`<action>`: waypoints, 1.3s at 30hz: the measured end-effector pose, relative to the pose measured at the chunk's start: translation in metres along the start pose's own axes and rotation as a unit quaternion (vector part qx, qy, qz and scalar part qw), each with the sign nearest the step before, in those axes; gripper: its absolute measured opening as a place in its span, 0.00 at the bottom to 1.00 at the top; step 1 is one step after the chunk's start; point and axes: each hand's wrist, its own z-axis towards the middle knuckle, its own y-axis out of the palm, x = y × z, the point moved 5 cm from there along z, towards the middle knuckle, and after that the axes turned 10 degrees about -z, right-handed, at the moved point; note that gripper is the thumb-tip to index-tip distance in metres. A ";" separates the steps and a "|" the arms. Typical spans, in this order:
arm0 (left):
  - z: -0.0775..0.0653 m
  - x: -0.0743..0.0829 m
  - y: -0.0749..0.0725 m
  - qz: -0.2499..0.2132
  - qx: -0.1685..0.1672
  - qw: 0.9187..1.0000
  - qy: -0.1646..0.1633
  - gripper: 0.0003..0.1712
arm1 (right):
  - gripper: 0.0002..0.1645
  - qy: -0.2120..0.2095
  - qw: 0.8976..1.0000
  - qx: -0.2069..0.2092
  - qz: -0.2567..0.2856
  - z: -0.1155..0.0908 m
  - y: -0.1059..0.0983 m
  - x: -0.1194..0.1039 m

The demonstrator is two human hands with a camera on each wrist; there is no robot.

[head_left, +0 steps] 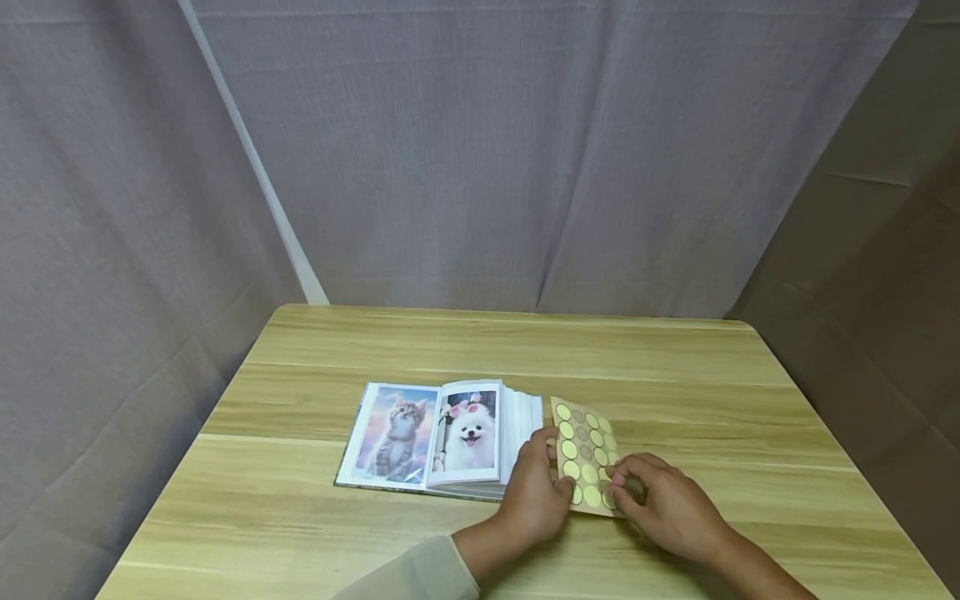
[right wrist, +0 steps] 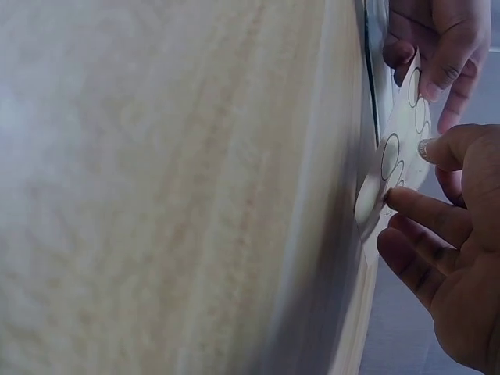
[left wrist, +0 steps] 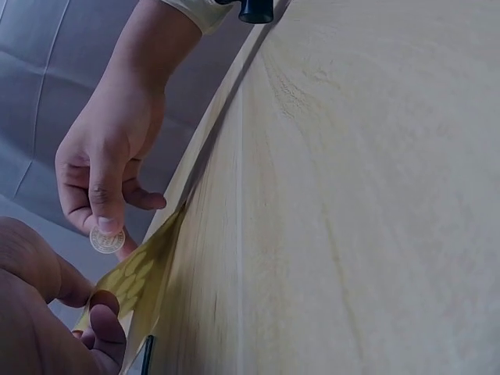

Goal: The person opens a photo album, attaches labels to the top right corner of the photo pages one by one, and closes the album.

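A tan sheet of round gold stickers [head_left: 589, 475] is held by my left hand [head_left: 536, 487] along its left edge, thumb on the front. A few circles on it look bare. My right hand [head_left: 671, 508] is at the sheet's lower right corner. A single round sticker [left wrist: 107, 240] with a printed pattern is at the right thumb tip in the left wrist view. The right wrist view shows this sticker [right wrist: 424, 148] by the thumb, while another fingertip touches the sheet [right wrist: 391, 168]. Just left of the hands lies an open photo album [head_left: 468, 477].
The album shows a kitten picture [head_left: 397, 437] and a white dog picture [head_left: 470, 429], with more pages [head_left: 521, 417] fanned at its right. All this is on a wood-grain table [head_left: 300, 533]. Grey curtains [head_left: 450, 167] hang behind and beside the table.
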 end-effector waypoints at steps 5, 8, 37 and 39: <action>-0.001 0.000 -0.001 0.035 0.009 0.999 0.020 0.33 | 0.19 0.008 1.000 -0.012 -0.012 -0.001 0.002 0.001; -0.003 0.002 -0.002 0.044 0.004 0.999 0.029 0.32 | 0.18 0.013 0.999 -0.018 -0.022 -0.001 0.003 0.002; -0.022 0.021 -0.005 0.147 -0.086 0.978 0.116 0.22 | 0.16 0.030 0.998 -0.034 -0.041 0.002 0.006 0.006; -0.027 0.028 -0.007 0.183 -0.096 0.966 0.153 0.21 | 0.16 0.032 0.998 -0.035 -0.042 0.002 0.007 0.006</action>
